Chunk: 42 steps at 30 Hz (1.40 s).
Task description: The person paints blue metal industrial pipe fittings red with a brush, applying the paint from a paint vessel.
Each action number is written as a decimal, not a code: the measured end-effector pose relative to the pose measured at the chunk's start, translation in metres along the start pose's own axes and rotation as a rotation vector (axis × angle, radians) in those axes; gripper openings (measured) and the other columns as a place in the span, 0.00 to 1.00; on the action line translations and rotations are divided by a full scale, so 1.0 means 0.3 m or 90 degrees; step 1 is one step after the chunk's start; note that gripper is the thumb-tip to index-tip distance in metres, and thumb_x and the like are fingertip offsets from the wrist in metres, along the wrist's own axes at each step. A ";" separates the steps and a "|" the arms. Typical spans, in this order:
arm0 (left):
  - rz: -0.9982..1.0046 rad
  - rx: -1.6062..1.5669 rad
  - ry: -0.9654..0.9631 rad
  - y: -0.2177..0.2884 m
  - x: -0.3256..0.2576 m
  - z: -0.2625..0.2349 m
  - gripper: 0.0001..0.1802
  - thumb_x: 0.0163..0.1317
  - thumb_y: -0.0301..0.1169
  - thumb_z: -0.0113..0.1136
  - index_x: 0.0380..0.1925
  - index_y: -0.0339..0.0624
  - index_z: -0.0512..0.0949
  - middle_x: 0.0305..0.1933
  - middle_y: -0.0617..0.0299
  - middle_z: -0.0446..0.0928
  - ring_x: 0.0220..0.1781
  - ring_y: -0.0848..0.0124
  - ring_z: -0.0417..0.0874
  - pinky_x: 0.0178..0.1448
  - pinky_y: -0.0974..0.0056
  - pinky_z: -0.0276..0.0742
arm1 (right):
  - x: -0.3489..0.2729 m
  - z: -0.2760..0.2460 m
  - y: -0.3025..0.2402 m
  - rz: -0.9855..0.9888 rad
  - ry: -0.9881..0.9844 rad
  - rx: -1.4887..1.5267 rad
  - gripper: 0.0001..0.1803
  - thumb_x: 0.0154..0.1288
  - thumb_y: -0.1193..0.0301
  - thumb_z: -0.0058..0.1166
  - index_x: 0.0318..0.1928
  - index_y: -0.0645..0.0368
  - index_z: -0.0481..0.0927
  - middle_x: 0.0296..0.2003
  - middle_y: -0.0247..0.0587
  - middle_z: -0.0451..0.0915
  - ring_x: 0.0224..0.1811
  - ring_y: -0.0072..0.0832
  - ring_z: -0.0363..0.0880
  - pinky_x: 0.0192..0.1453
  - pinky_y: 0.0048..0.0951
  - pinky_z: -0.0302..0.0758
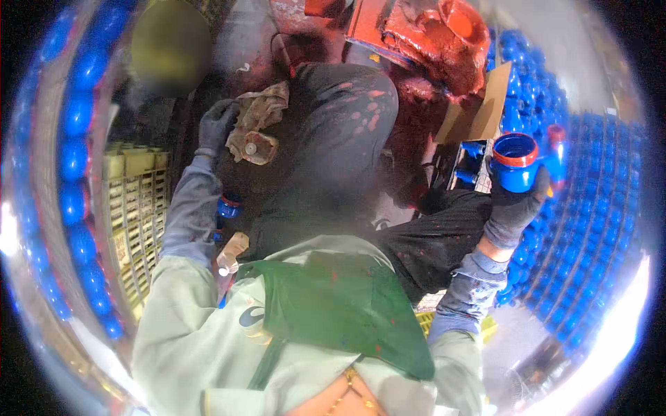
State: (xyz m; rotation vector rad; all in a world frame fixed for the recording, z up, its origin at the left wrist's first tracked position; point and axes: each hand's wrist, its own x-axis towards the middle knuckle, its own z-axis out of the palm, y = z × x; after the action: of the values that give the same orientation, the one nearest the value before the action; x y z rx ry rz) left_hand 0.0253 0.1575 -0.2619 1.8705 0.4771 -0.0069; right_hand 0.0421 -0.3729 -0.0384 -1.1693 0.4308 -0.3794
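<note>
My right hand [519, 211], in a dark glove, is wrapped round a blue plastic cup-shaped container [519, 179] with a wet red rim, its open mouth turned up. On the left, my gloved left hand [218, 126] has its fingers closed at the edge of a stained beige rag [258, 114], beside my raised knee. A small round whitish piece [251, 148] shows at the rag's lower end; its kind is unclear. Ahead, at the top, a vessel [466, 26] thickly coated in wet red paint stands on a red-smeared support.
Stacked rows of blue containers [590, 208] fill the right side; another row [75, 159] runs down the left. A pale yellow plastic crate [139, 215] stands beside my left arm. A cardboard flap [491, 104] rises near my right hand. Another blue container [227, 206] sits by my left forearm.
</note>
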 end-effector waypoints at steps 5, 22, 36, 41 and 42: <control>0.023 0.427 -0.028 -0.266 0.277 0.108 0.26 0.60 0.44 0.54 0.55 0.43 0.73 0.45 0.48 0.80 0.47 0.50 0.81 0.55 0.50 0.72 | 0.012 0.011 0.006 0.088 -0.069 0.035 0.29 0.66 0.52 0.49 0.59 0.59 0.68 0.56 0.48 0.73 0.56 0.44 0.74 0.54 0.57 0.75; -0.157 0.119 -0.301 -0.184 0.458 -0.101 0.26 0.57 0.46 0.64 0.46 0.35 0.79 0.46 0.53 0.80 0.47 0.64 0.79 0.51 0.62 0.74 | 0.020 0.039 0.029 0.049 0.065 -0.031 0.33 0.63 0.50 0.51 0.61 0.57 0.65 0.60 0.46 0.69 0.59 0.42 0.70 0.54 0.58 0.75; 0.030 -0.048 -0.163 0.595 -0.134 0.044 0.14 0.62 0.28 0.58 0.47 0.36 0.77 0.48 0.55 0.77 0.48 0.65 0.79 0.54 0.69 0.72 | -0.022 0.099 0.049 0.127 -0.097 0.202 0.28 0.63 0.50 0.51 0.54 0.58 0.72 0.48 0.44 0.78 0.47 0.39 0.80 0.48 0.45 0.80; 0.229 0.137 -0.148 0.619 -0.164 -0.014 0.11 0.61 0.27 0.59 0.42 0.35 0.77 0.43 0.60 0.77 0.45 0.76 0.75 0.51 0.70 0.72 | -0.021 0.086 0.042 0.150 -0.094 0.219 0.27 0.62 0.50 0.52 0.54 0.55 0.73 0.50 0.44 0.77 0.50 0.40 0.78 0.48 0.49 0.80; 0.175 0.028 -0.180 0.636 -0.180 -0.020 0.10 0.61 0.27 0.59 0.41 0.35 0.77 0.43 0.60 0.76 0.45 0.78 0.74 0.49 0.70 0.72 | -0.023 0.080 0.041 0.150 -0.096 0.225 0.27 0.62 0.50 0.52 0.54 0.55 0.73 0.50 0.44 0.77 0.50 0.40 0.78 0.48 0.49 0.80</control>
State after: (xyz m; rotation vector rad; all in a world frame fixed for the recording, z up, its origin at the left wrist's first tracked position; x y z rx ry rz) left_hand 0.0369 0.0943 -0.0744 1.9271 0.0248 -0.0971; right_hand 0.0493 -0.3461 -0.0410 -0.7864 0.3480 -0.1522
